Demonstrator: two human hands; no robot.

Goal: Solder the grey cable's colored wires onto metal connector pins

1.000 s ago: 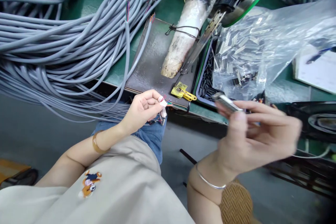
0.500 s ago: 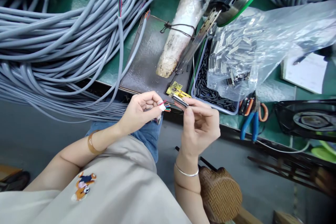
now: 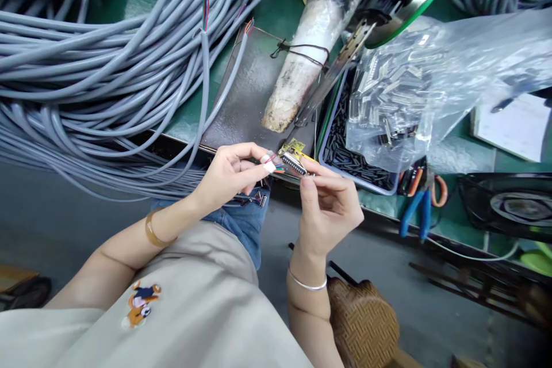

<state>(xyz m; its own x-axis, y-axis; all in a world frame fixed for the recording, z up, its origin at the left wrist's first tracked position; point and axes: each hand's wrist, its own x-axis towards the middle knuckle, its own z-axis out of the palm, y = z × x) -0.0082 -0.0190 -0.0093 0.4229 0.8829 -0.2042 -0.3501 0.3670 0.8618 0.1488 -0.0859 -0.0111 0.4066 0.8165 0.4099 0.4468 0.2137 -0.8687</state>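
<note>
Pinching the coloured wires (image 3: 279, 170) between thumb and forefinger, your left hand (image 3: 232, 173) is at the centre of the frame; your right hand (image 3: 330, 200), just right of it, grips the connector (image 3: 294, 164) by one end, close beside the coloured wires, though contact between them cannot be confirmed. Grey cables (image 3: 129, 63) fill the upper left of the frame, while a clear plastic bag (image 3: 390, 92) partly covers the tray (image 3: 366, 184) of black pieces (image 3: 347, 156) at centre right, with blue-handled pliers (image 3: 413, 211) just beside the tray.
</note>
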